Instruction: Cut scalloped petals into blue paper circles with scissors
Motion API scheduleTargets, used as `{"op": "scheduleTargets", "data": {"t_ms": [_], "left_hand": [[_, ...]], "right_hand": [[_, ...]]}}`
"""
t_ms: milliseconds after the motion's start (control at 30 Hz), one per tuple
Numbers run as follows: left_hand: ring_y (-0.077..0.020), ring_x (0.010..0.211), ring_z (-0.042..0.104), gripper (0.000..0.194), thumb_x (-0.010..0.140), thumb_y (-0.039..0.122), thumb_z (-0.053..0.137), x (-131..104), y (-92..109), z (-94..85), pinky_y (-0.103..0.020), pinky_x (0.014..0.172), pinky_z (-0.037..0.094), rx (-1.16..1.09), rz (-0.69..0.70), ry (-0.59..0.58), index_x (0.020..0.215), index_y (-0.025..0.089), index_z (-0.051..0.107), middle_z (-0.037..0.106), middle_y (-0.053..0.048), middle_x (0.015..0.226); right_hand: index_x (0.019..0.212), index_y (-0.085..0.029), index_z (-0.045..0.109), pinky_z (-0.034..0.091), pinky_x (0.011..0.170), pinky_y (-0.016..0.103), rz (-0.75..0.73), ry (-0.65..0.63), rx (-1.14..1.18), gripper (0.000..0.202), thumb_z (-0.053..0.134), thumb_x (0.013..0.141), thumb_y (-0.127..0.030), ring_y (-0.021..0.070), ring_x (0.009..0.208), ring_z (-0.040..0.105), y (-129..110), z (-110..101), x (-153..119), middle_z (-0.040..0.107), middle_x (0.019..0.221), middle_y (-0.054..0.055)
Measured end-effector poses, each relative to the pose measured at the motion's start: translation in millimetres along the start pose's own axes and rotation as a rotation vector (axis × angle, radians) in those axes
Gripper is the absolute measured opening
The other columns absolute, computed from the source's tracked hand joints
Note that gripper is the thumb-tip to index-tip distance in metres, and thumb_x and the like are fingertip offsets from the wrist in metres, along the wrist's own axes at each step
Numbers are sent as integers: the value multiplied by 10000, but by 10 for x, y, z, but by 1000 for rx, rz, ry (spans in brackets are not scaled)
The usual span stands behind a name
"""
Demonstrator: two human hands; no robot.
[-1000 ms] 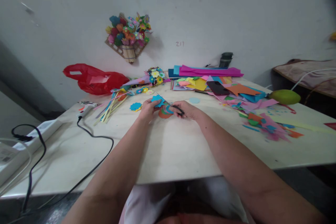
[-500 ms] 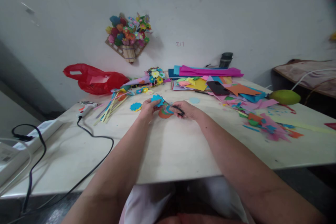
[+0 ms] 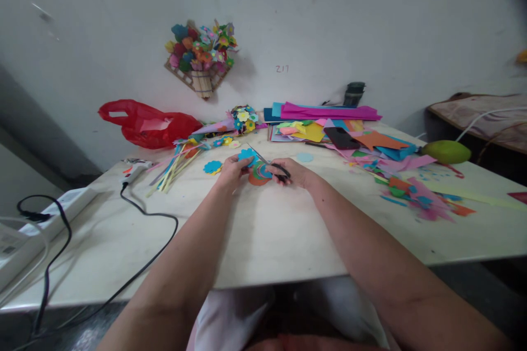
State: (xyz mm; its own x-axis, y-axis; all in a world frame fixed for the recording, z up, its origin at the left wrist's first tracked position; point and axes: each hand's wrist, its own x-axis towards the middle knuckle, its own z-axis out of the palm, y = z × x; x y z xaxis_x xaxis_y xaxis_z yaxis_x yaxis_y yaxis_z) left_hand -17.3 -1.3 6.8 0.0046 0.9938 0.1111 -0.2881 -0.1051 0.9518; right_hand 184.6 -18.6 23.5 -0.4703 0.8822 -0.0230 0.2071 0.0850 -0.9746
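My left hand (image 3: 233,170) pinches a blue paper flower (image 3: 246,155) with a scalloped edge. In my right hand (image 3: 292,171) is a pair of scissors (image 3: 280,173) with dark handles, its blades pointing up and left beside the flower. Beneath the scissors lie several round paper discs (image 3: 258,180), orange and other colours, partly hidden by my fingers. Left of my left hand rest blue and yellow paper flowers (image 3: 212,167). A pale blue disc (image 3: 305,157) lies to the right, beyond my right hand.
Paper strips (image 3: 168,173) and a red plastic bag (image 3: 152,126) are at the left, near a power strip (image 3: 135,171) and its black cable. Coloured paper sheets (image 3: 313,132), a phone (image 3: 341,138), scraps (image 3: 424,200) and a green fruit (image 3: 447,151) occupy the right.
The scissors' blades have shifted slightly away from the blue flower, and the flower is turned a little in my left hand. Both arms stay nearly in place.
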Motion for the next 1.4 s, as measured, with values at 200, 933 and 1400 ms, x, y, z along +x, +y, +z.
{"op": "scheduleTargets", "data": {"t_ms": [200, 933, 1400], "left_hand": [[-73, 450, 478, 308, 520, 281, 913, -23, 12, 21, -221, 445, 380, 17, -19, -62, 600, 149, 646, 589, 5, 545], [-120, 511, 585, 244, 589, 261, 850, 1, -35, -15, -258, 551, 501, 65, -18, -7, 696, 143, 665, 662, -22, 628], [-168, 635, 685, 268, 543, 222, 875, -25, -15, 50, -316, 704, 588, -16, -34, 69, 717, 151, 684, 713, -33, 716]], "right_hand": [[706, -166, 540, 252, 329, 161, -4, 33, -11, 291, 644, 928, -322, 48, 363, 460, 2, 1, -1, 594, 533, -21], [746, -165, 580, 250, 318, 161, 24, -8, -14, 301, 758, 843, -388, 53, 351, 471, 27, 9, 18, 602, 508, -34], [743, -160, 586, 269, 325, 154, -14, 4, 7, 288, 727, 872, -376, 56, 383, 513, 92, -1, 81, 630, 552, -21]]}}
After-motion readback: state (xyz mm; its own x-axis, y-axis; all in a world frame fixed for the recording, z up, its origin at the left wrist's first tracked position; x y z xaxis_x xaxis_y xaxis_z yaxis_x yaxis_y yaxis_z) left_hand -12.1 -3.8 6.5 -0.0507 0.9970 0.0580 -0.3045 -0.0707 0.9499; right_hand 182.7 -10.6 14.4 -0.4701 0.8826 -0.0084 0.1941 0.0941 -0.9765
